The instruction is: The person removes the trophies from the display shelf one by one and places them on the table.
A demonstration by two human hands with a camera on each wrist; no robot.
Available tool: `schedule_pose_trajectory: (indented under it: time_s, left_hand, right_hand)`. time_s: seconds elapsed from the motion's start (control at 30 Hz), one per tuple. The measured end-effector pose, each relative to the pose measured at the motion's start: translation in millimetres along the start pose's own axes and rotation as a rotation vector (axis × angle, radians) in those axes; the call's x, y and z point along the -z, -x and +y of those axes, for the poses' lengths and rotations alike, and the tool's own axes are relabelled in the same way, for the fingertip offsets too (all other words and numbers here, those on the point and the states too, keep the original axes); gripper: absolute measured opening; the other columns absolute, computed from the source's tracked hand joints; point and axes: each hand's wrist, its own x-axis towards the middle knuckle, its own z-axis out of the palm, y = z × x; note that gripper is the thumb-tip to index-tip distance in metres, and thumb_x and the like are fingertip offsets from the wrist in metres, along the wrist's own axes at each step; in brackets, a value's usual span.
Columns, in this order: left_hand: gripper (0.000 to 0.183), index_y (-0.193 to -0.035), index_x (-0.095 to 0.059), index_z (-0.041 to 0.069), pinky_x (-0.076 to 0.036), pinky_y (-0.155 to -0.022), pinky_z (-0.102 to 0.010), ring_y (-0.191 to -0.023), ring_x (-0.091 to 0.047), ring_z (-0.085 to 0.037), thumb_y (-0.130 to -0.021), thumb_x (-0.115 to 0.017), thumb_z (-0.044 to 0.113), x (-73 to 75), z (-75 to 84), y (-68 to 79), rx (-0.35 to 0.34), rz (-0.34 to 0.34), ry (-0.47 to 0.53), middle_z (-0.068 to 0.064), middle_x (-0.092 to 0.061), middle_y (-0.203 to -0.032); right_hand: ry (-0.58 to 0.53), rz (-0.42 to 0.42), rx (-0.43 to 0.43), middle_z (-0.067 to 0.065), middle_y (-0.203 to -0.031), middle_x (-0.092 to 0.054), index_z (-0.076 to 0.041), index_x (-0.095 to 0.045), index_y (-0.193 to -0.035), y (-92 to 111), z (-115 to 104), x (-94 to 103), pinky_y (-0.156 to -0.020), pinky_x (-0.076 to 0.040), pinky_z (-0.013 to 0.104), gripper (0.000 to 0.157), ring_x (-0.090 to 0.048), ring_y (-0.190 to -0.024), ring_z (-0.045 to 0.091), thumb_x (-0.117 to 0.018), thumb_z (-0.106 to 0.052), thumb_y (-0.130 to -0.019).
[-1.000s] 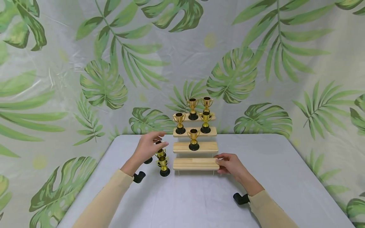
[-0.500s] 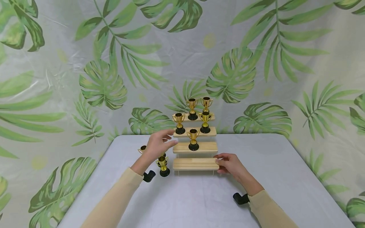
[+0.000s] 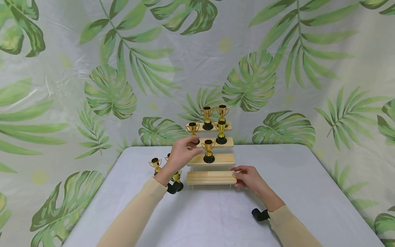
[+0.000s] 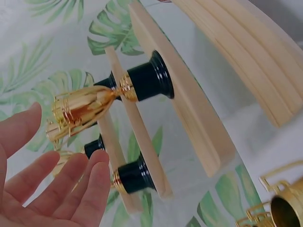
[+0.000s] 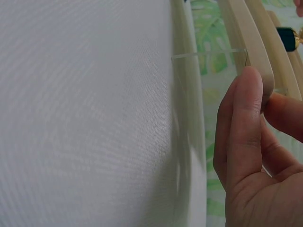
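Observation:
A four-tier wooden display stand (image 3: pixel 210 177) stands on the table, its bottom shelf bare. My right hand (image 3: pixel 248 178) pinches the right end of that bottom shelf; the right wrist view shows thumb and fingers on the wooden board (image 5: pixel 258 52). One gold trophy cup (image 3: pixel 208 145) with a black base sits mid-shelf on the tier above. My left hand (image 3: pixel 182 154) reaches just left of this cup, fingers parted and holding nothing. In the left wrist view a gap shows between the fingers (image 4: pixel 97 184) and the trophy cup (image 4: pixel 85 106).
Two trophies (image 3: pixel 206 115) stand on the top shelf and two more (image 3: pixel 221 132) on the shelf below it. Left of the stand, several trophies (image 3: pixel 155 163) are on the white-covered table (image 3: pixel 216 219), partly behind my left forearm. A leaf-patterned cloth (image 3: pixel 197 51) hangs behind.
My left hand has moved right, from over the trophies on the table to beside the cup on the stand. The right hand has stayed at the bottom shelf's end.

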Motion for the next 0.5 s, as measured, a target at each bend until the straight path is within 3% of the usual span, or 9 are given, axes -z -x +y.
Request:
schedule_pose_trajectory:
  time_s: [0.17, 0.37, 0.5]
  left_hand:
    - [0.051, -0.136, -0.064, 0.020, -0.055, -0.086, -0.029, -0.099, -0.065, -0.014, -0.088, -0.081, 0.026, -9.1, 4.4, -6.1, 0.034, 0.014, -0.008, 0.001, -0.065, -0.117]
    - [0.051, -0.135, -0.065, 0.018, -0.057, -0.079, -0.032, -0.099, -0.066, -0.017, -0.088, -0.081, 0.027, -20.2, 1.8, -14.7, 0.054, 0.019, -0.014, -0.007, -0.067, -0.119]
    - [0.050, -0.134, -0.066, 0.019, -0.057, -0.077, -0.031, -0.097, -0.066, -0.016, -0.088, -0.082, 0.028, -26.3, 0.7, -19.2, 0.058, 0.017, -0.023, -0.004, -0.068, -0.117]
  right_hand:
    - [0.007, 0.001, -0.002, 0.016, -0.100, -0.064, 0.002, -0.065, -0.126, -1, -1, 0.3, -0.064, -0.061, 0.033, 0.032, -0.066, -0.070, 0.020, -0.069, -0.013, -0.097]
    - [0.006, 0.010, -0.007, 0.016, -0.099, -0.064, 0.000, -0.067, -0.124, -4, 0, 1.0, -0.063, -0.060, 0.032, 0.029, -0.066, -0.068, 0.020, -0.068, -0.012, -0.097]
    - [0.005, 0.005, -0.005, 0.016, -0.099, -0.064, 0.001, -0.066, -0.124, -5, 1, 1.5, -0.063, -0.060, 0.032, 0.030, -0.066, -0.070, 0.020, -0.068, -0.012, -0.097]
